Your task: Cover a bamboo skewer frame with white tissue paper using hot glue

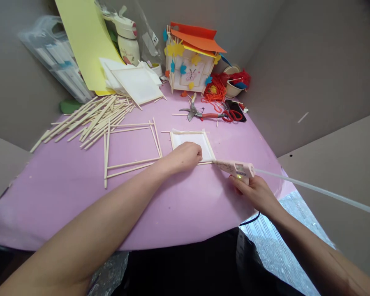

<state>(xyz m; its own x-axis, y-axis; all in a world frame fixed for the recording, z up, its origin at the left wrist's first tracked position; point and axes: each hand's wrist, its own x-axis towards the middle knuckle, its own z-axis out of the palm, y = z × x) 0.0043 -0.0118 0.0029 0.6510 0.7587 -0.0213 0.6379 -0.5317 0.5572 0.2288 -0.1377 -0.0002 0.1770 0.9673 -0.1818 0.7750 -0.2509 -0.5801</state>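
My right hand is closed round the grip of a pale pink hot glue gun. A green light glows on its side, and a long glue stick juts from its back. Its nozzle is at the near right corner of a small frame of wooden sticks with white sheet inside. My left hand rests over the near left part of that frame, fingers curled in; whatever they grip is hidden. Left of it lies a larger stick frame with nothing filling it.
Loose sticks are heaped at the left. White framed panels, a bottle and a decorated stick house stand behind. Pruning shears, red scissors, a phone and orange yarn lie at the back right.
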